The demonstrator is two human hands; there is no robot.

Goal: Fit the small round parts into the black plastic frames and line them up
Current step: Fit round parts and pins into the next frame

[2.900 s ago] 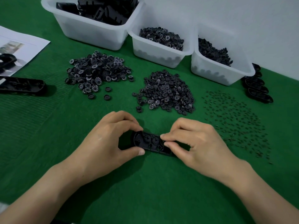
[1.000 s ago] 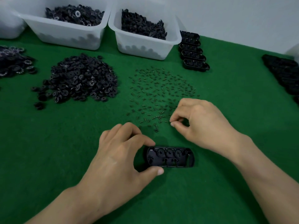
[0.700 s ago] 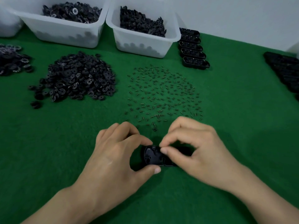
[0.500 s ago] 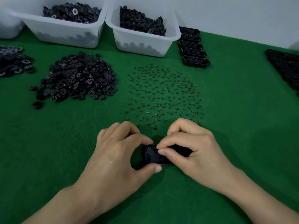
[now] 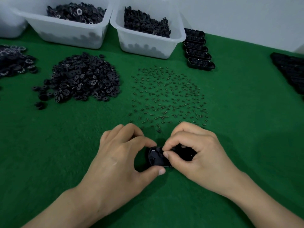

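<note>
My left hand [image 5: 118, 160] is clamping the frame [image 5: 155, 159] between thumb and fingers, near the desk's [image 5: 246, 145] front edge. My right hand [image 5: 199, 155] is pinching thumb and forefinger together over it; on what, I cannot tell.

1. Kinda dim overall, soft flat light coming from above.
2. Left hand [image 5: 118, 155] and right hand [image 5: 195, 155] throw blurry shadows on the green desk [image 5: 65, 145].
3. Black frame [image 5: 154, 159] between them is a dark blob, barely any detail.
4. Wide-angle bend at the edges; white bins [image 5: 144, 45] lean outward, corners soft.
</note>
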